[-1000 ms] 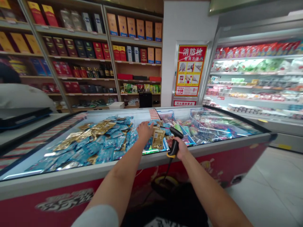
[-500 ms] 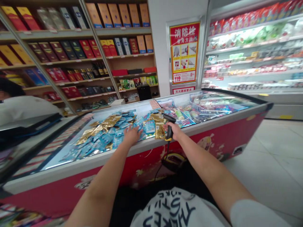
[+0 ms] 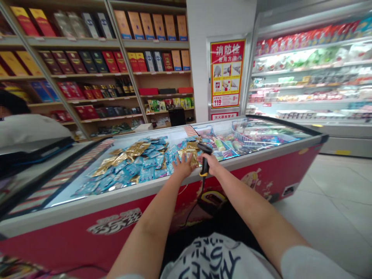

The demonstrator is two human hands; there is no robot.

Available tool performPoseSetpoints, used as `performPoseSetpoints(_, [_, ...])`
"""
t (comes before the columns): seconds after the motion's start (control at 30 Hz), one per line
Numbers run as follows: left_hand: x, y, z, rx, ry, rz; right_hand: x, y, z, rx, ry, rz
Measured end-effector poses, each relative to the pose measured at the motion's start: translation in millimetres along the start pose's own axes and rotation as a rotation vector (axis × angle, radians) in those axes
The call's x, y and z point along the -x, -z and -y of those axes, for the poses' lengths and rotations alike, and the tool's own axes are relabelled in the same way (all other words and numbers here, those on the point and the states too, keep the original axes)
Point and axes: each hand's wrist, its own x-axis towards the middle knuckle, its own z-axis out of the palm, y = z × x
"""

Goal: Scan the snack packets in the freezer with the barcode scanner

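My right hand (image 3: 211, 163) is wrapped round the handle of a black and yellow barcode scanner (image 3: 205, 148), whose cord hangs down the freezer's front. Fingers spread, my left hand (image 3: 183, 166) lies on the packets just left of the scanner. Under and beyond its fingertips are gold packets (image 3: 190, 150). Blue packets (image 3: 148, 161) and more gold packets (image 3: 135, 150) are heaped to the left on the glass top of a red and white chest freezer (image 3: 162, 190).
Ice creams in blue wire baskets (image 3: 242, 136) show through the freezer's glass on the right. A person in a white top (image 3: 31, 130) is at the counter on the left. Shelves of boxed goods (image 3: 95, 75) stand behind, and a lit display fridge (image 3: 312, 77) is at the right.
My left hand has moved right, from the blue packets to the gold ones beside the scanner, with its fingers spread wider. My right hand keeps hold of the scanner. The view has shifted slightly.
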Motion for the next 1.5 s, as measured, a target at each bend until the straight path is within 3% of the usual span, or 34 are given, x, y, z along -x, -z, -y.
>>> performPoseSetpoints(0.17, [-11,-8,-20,0.063,0.034,-0.038,3,5,-5,0.056,0.097,0.007])
performPoseSetpoints(0.33, [-5,-13,-13,0.173,-0.045,-0.350,13,13,-14,0.371,0.281,0.132])
performPoseSetpoints(0.47, [7,-8,15,0.228,0.118,-0.581,19,19,-12,0.567,0.314,0.152])
performPoseSetpoints(0.57, [18,-3,37,0.145,0.262,-0.545,20,21,-9,0.724,0.317,0.169])
performPoseSetpoints(0.7, [25,1,55,0.028,0.178,-0.347,21,21,-9,0.905,0.369,0.168])
performPoseSetpoints(0.97, [17,2,53,-0.005,0.249,-0.163,21,22,-3,0.848,0.288,0.320])
performPoseSetpoints(1.23, [19,2,62,0.125,0.223,-0.280,10,31,-5,0.668,0.222,0.328])
performPoseSetpoints(1.37, [18,4,75,0.403,0.204,-0.418,12,31,-4,0.684,0.222,0.348])
performPoseSetpoints(1.5, [22,7,82,0.674,0.356,-0.547,15,29,-1,0.676,0.211,0.372])
